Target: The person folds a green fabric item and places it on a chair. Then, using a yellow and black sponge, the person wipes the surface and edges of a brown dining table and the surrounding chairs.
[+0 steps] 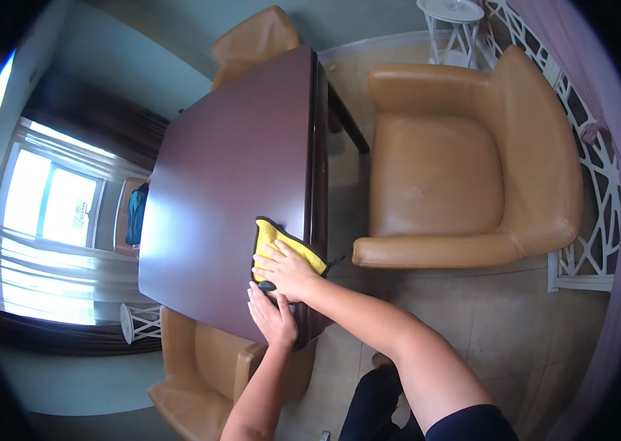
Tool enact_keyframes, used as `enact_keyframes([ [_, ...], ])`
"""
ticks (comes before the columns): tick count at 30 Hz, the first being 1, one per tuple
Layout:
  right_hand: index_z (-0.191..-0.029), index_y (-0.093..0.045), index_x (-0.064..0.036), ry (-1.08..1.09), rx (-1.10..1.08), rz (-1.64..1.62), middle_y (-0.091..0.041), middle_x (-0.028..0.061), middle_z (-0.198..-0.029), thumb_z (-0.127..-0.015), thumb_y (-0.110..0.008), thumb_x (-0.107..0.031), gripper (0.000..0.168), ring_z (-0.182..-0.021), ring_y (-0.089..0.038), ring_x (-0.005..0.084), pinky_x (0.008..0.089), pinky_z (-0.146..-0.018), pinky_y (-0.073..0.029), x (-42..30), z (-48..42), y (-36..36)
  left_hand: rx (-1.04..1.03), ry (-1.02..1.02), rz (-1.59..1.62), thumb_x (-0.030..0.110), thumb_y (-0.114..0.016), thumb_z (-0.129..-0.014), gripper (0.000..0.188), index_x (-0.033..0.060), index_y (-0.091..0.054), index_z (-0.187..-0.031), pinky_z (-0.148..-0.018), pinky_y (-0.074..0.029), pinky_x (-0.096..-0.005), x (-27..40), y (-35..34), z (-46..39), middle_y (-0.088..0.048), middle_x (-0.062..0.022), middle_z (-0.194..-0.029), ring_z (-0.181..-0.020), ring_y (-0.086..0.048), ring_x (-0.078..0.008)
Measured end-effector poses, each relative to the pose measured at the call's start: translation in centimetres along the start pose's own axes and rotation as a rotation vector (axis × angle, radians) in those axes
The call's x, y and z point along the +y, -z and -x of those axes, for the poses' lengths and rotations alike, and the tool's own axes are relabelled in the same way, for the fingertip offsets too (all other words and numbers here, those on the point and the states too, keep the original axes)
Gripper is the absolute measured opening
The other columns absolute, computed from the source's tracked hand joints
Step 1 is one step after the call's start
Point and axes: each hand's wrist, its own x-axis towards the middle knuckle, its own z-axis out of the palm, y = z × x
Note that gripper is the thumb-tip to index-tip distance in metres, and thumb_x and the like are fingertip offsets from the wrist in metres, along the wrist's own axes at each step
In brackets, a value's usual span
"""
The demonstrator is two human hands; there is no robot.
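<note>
My right hand point(285, 273) lies flat, fingers spread, on a yellow microfiber cloth point(302, 254) with black edging. The cloth is spread on the dark reddish-brown tabletop point(233, 149), close to its long right edge. A small black patch shows between the right thumb and fingers; whether it is part of the cloth, I cannot tell. Just below, my left hand point(274, 320) rests at the table's near end, its thumb apart from its fingers. The left fingertips are close beside the cloth's lower left edge, and that hand holds nothing visible.
A tan leather armchair point(437, 171) stands right of the table. Others are at the far end point(258, 41) and lower left point(211, 364). A teal item point(135, 215) rests near a chair by the curtained window. White side tables point(451, 11) and a lattice screen point(591, 171) are nearby.
</note>
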Motion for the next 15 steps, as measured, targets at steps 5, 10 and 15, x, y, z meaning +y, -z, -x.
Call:
enact_keyframes([
  [5, -0.138, -0.055, -0.028, 0.004, 0.046, -0.074, -0.032, 0.0091, -0.156, -0.085, -0.055, -0.057, 0.060, -0.148, -0.019, 0.0294, 0.0539, -0.120, -0.005, 0.5, -1.4, -0.4, -0.012, 0.011, -0.120, 0.047, -0.035, -0.102, 0.073, -0.0053, -0.019, -0.150, -0.119, -0.013, -0.0468, -0.3, 0.1, 0.5, -0.023, -0.0241, -0.156, -0.146, -0.020, -0.0367],
  [10, -0.136, -0.056, -0.031, -0.021, 0.009, -0.060, -0.033, 0.0094, -0.156, -0.084, -0.057, -0.061, 0.060, -0.148, -0.019, 0.0304, 0.0560, -0.119, -0.005, 4.0, -3.5, 1.3, -0.061, -0.001, -0.118, 0.041, -0.047, -0.098, 0.071, 0.0016, -0.024, -0.152, -0.118, -0.014, -0.0485, 1.5, 1.2, -0.1, -0.023, -0.0232, -0.157, -0.146, -0.020, -0.0380],
  [15, -0.137, -0.055, -0.032, -0.028, 0.003, -0.068, -0.035, 0.0068, -0.155, -0.084, -0.060, -0.060, 0.060, -0.147, -0.022, 0.0287, 0.0578, -0.119, -0.009, 10.1, -7.6, 2.8, -0.148, 0.015, -0.136, 0.037, -0.059, -0.089, 0.070, 0.0075, -0.037, -0.149, -0.116, -0.014, -0.0558, 2.2, 2.3, 0.4, -0.020, -0.0290, -0.156, -0.145, -0.017, -0.0457],
])
